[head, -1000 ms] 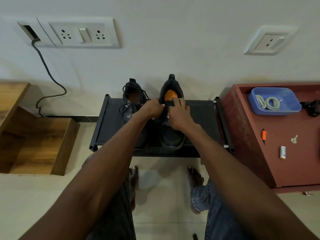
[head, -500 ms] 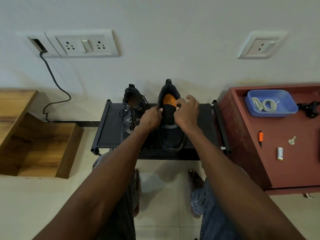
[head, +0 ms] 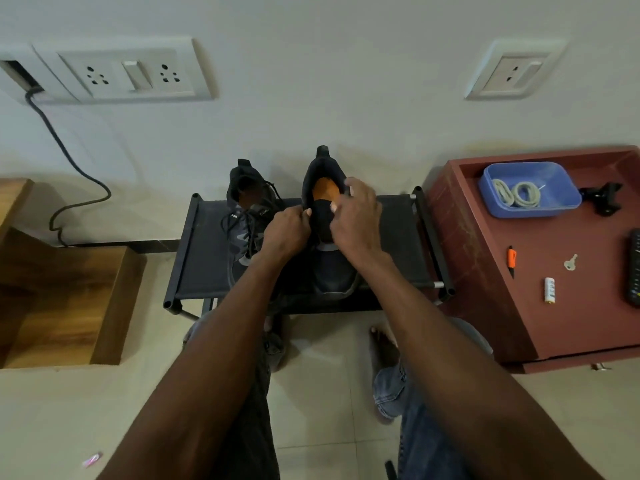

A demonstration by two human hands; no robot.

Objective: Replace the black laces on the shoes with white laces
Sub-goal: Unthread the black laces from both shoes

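Observation:
Two dark shoes stand on a low black rack [head: 398, 237]. The left shoe [head: 246, 202] has loose black laces [head: 242, 223] across its front. The right shoe [head: 332, 275] shows an orange insole [head: 323, 188]; I see no lace on it, and my hands hide its eyelets. My left hand [head: 287, 233] pinches its left edge beside the tongue. My right hand [head: 358, 220] grips its right side, thumb on the tongue and fingers over the collar. Coiled white laces [head: 517, 195] lie in a blue tray [head: 561, 202] to the right.
The tray sits on a red cabinet [head: 485, 271], along with an orange-handled tool [head: 512, 259], a key [head: 570, 262], a battery [head: 549, 289] and a black clip [head: 604, 199]. Wooden steps [head: 69, 299] stand at the left. A cable [head: 69, 157] hangs from the wall socket. My feet are under the rack.
My right hand has moved from the tongue up to the collar of the right shoe. My left hand stays at the shoe's left edge.

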